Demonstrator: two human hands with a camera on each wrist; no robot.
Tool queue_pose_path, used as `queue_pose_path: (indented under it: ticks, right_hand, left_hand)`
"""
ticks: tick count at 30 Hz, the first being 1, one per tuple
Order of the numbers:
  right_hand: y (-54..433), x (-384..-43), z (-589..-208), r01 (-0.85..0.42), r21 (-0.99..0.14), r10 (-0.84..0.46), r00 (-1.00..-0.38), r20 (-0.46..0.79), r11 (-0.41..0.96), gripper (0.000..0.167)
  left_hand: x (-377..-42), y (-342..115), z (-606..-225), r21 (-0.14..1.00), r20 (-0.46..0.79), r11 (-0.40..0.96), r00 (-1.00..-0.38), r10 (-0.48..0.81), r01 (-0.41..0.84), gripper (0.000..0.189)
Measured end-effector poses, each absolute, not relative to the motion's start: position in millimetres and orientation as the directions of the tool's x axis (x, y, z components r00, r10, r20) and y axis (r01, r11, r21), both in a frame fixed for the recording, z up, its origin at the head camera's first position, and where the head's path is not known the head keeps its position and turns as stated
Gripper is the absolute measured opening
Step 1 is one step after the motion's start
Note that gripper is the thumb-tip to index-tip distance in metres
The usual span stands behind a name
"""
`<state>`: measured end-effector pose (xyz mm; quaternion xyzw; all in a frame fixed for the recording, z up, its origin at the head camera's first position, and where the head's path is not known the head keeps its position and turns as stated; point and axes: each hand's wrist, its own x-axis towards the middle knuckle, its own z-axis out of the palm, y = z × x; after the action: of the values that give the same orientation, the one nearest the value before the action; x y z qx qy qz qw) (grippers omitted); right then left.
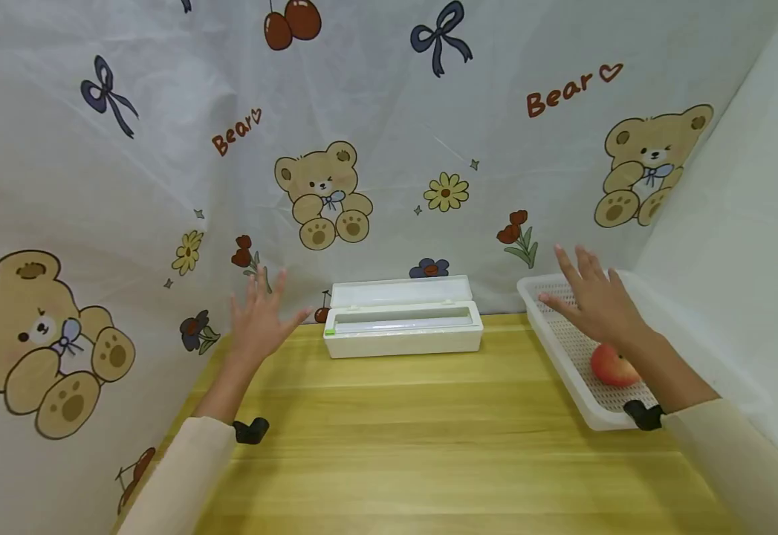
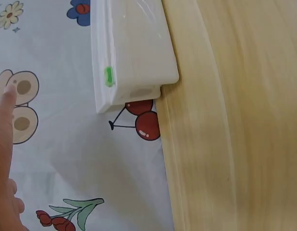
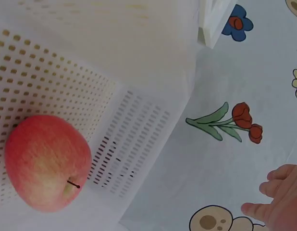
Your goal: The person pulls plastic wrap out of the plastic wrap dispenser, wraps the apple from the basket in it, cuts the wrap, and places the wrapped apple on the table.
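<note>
My left hand (image 1: pixel 258 327) is raised at the left with fingers spread, holding nothing. On the other side my right hand (image 1: pixel 592 301) hovers above a white perforated basket (image 1: pixel 559 364), its fingers also spread and free of any object. A red apple (image 1: pixel 614 365) lies in that basket, partly behind my right forearm in the head view; the right wrist view shows the whole apple (image 3: pixel 47 163) with its stem. Between the hands, at the back of the table, stands a long white box (image 1: pixel 402 342) with its lid (image 1: pixel 402 291) raised and a pale roll inside. A green tab (image 2: pixel 109 76) marks its left end.
The wooden table (image 1: pixel 429 431) has its back edge against a white cloth (image 1: pixel 389 96) printed with bears, bows and flowers. This cloth also lines the left side. A plain white wall (image 1: pixel 750 223) rises to the right, beside the basket. Each wrist carries a black mount (image 1: pixel 251 431).
</note>
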<state>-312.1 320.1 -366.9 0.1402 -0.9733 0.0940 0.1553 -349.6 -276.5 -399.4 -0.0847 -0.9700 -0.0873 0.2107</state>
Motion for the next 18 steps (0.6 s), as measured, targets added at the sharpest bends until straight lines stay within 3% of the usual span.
queue_pose_path:
  ticks: [8,18]
  right_hand:
    - [292.8,-284.3,-359.2,-0.351,-0.291,-0.254,-0.911,0.324,0.89,0.088]
    - [263.4,-264.3,-365.5,-0.388,-0.359,-0.248,-0.892,0.377,0.849,0.073]
  left_hand:
    - [-336.2,-265.6,-413.1,0.227,0.48,0.947,-0.872,0.096,0.229,0.095]
    - [-321.9,-253.5,-432.4,0.37,0.407,0.909,-0.913,0.029,0.194,0.09]
